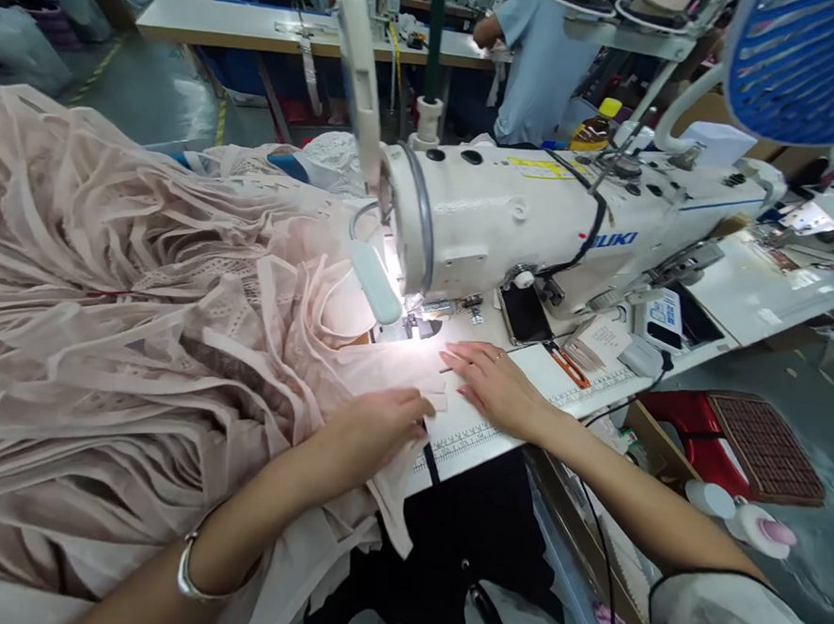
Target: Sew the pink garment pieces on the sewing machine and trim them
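Observation:
A white sewing machine [479, 217] stands before me, its lamp lighting the needle area [411, 323]. Pale pink fabric [378, 366] lies on the machine bed and runs up to the presser foot. My left hand [374, 432] is closed on this fabric near the table's front edge, fingers curled, thumb low. Right of the fabric, my right hand [494, 383] rests palm down with its fingers stretched out, fingertips at the fabric's edge beside the needle area. A large heap of pale pink lace-trimmed garments [140, 333] spreads across the left side.
Orange-handled thread snips [567, 366], a dark phone-like slab [525, 316] and paper cards [599, 342] lie to the right. A ruler strip [472, 436] runs along the front edge. A blue fan [806, 67] hangs upper right. A person in light blue [545, 61] works behind.

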`<action>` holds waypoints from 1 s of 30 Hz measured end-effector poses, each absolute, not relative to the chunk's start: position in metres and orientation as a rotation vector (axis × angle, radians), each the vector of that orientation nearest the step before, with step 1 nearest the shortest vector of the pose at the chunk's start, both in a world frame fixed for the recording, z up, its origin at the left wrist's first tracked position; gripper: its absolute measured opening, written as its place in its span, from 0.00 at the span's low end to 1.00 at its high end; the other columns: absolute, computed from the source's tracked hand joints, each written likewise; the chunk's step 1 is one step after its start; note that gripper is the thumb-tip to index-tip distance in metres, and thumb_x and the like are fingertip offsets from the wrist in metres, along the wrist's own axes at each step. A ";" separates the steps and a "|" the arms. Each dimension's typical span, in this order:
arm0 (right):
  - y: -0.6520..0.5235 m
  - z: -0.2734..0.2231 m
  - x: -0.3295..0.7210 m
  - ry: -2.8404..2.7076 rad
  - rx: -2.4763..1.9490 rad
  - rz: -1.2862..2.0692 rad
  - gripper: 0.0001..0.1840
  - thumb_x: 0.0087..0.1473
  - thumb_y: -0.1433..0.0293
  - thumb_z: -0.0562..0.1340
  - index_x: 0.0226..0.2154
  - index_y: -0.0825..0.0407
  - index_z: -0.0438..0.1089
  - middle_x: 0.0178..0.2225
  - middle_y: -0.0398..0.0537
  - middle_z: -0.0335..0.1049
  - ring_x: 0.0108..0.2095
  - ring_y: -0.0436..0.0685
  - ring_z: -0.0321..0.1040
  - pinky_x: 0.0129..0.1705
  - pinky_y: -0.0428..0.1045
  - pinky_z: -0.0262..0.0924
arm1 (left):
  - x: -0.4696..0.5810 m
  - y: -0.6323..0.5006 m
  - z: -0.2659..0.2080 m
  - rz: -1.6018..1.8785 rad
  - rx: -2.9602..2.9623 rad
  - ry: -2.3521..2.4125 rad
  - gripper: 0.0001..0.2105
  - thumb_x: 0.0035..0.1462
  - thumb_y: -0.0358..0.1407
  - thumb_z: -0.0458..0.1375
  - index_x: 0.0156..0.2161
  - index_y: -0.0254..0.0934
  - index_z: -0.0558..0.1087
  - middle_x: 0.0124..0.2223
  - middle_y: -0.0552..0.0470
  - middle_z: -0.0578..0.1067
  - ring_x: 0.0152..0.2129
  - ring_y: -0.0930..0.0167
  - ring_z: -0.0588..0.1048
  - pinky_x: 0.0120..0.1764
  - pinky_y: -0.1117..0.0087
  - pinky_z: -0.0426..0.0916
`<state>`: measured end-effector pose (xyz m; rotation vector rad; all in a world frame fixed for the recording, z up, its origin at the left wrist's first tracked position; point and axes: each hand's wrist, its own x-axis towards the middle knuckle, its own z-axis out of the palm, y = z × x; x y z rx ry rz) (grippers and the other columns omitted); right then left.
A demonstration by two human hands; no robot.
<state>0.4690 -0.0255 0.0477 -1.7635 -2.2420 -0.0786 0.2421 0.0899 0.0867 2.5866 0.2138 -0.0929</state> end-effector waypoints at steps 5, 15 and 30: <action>-0.071 0.068 0.521 -1.708 -2.272 -0.437 0.16 0.66 0.67 0.51 0.40 0.55 0.73 0.37 0.59 0.73 0.42 0.65 0.67 0.45 0.59 0.63 | 0.241 0.078 0.049 -0.012 3.155 0.567 0.31 0.58 0.19 0.46 0.65 0.40 0.66 0.68 0.38 0.64 0.63 0.43 0.63 0.48 0.37 0.71; -0.096 0.106 0.580 -1.352 -2.740 -0.287 0.17 0.63 0.67 0.54 0.36 0.55 0.77 0.35 0.58 0.77 0.36 0.64 0.73 0.37 0.53 0.61 | 0.260 0.088 0.074 -0.106 3.433 0.571 0.24 0.58 0.17 0.43 0.53 0.22 0.76 0.45 0.30 0.78 0.34 0.58 0.78 0.34 0.59 0.72; -0.021 0.056 0.476 -1.377 -1.683 0.601 0.18 0.65 0.67 0.52 0.48 0.51 0.75 0.46 0.50 0.77 0.43 0.56 0.73 0.44 0.51 0.66 | 0.250 0.130 0.050 0.344 3.164 0.584 0.23 0.62 0.22 0.47 0.59 0.37 0.71 0.57 0.41 0.76 0.51 0.58 0.75 0.41 0.60 0.75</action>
